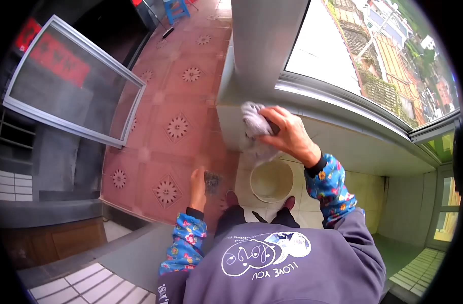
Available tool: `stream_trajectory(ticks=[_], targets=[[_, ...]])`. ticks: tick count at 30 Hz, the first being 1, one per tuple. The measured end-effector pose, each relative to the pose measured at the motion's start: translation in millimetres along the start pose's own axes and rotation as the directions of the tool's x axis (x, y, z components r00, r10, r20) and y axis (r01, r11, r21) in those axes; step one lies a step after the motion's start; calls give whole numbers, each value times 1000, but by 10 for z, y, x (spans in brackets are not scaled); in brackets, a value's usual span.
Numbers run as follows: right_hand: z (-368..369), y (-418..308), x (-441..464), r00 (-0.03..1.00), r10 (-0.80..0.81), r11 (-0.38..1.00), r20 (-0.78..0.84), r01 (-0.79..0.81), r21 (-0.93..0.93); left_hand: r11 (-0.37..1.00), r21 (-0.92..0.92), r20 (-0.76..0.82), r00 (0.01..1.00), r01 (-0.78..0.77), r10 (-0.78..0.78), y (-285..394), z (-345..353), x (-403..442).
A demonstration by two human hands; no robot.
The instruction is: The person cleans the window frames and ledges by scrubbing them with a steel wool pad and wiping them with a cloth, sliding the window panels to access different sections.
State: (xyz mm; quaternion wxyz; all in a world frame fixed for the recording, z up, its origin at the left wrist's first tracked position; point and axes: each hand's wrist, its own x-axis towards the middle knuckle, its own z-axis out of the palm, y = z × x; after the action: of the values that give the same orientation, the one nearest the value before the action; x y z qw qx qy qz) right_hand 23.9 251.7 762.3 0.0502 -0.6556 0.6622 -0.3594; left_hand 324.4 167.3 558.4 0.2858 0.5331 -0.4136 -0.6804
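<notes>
A bunched grey cloth (256, 121) is gripped in my right hand (291, 136), with its lower part hanging down. The hand is beside the light ledge under the window, above and near a round pale bucket (272, 181) on the tiled floor. Low on the left, my left hand (198, 187) holds a dark grey, mesh-like scouring pad (211, 182) between thumb and fingers. The pad is slightly blurred. Both forearms wear blue floral sleeves.
A framed screen panel (79, 76) leans at the left over the red patterned floor (178, 126). A window frame (343, 107) runs along the right. At the top are a blue stool (176, 10) and a broom head (168, 33).
</notes>
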Motion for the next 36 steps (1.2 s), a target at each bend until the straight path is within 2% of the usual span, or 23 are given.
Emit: stream_trajectory(ticks=[2, 5, 8, 9, 12, 13, 18, 22, 23, 26, 27, 30, 33, 35, 36], targets=[[129, -117, 392, 996, -25, 990, -87, 13, -143, 1000, -11, 2, 1000, -5, 5, 76, -218, -32], [516, 151, 738, 994, 13, 949, -108, -46, -311, 996, -28, -43, 996, -79, 78, 175, -493, -183], [1247, 729, 692, 995, 79, 833, 53, -37, -552, 994, -57, -130, 988, -94, 86, 111, -783, -345], [1319, 670, 701, 999, 48, 807, -11, -45, -588, 996, -84, -158, 987, -40, 26, 49, -863, -386], [1275, 624, 781, 971, 230, 836, 60, -166, -523, 982, -155, -155, 979, 105, -129, -77, -1039, -501], [1236, 589, 779, 974, 214, 850, 74, -149, -506, 975, -182, -135, 979, 130, -156, -58, -1075, -494], [1265, 701, 671, 991, 135, 868, -19, -128, -480, 990, -136, -25, 999, 32, -36, 391, -977, -237], [1324, 721, 626, 991, 37, 887, -129, -92, -452, 964, -253, 128, 991, 80, -48, 840, -762, 122], [1332, 713, 621, 990, 55, 888, -131, -109, -446, 954, -287, 157, 987, 82, -37, 942, -678, 253], [1328, 647, 603, 980, 45, 904, -196, -123, -408, 973, -233, 265, 962, -1, 65, 1313, -326, 562], [1320, 612, 601, 978, 75, 912, -195, -146, -384, 968, -252, 339, 938, 9, 79, 1454, -217, 685], [1299, 575, 582, 976, 67, 910, -208, -145, -389, 972, -218, 504, 843, -86, 187, 1716, 207, 1223], [1322, 583, 527, 970, 54, 903, -236, -148, -404, 959, -130, 597, 752, -253, 279, 2021, 739, 1798], [1346, 589, 482, 968, 95, 911, -234, -179, -371, 951, -207, 648, 696, -231, 310, 2137, 1148, 2162], [1404, 667, 395, 962, 35, 900, -269, -147, -410, 945, -222, 668, 669, -240, 326, 2182, 1380, 2375]])
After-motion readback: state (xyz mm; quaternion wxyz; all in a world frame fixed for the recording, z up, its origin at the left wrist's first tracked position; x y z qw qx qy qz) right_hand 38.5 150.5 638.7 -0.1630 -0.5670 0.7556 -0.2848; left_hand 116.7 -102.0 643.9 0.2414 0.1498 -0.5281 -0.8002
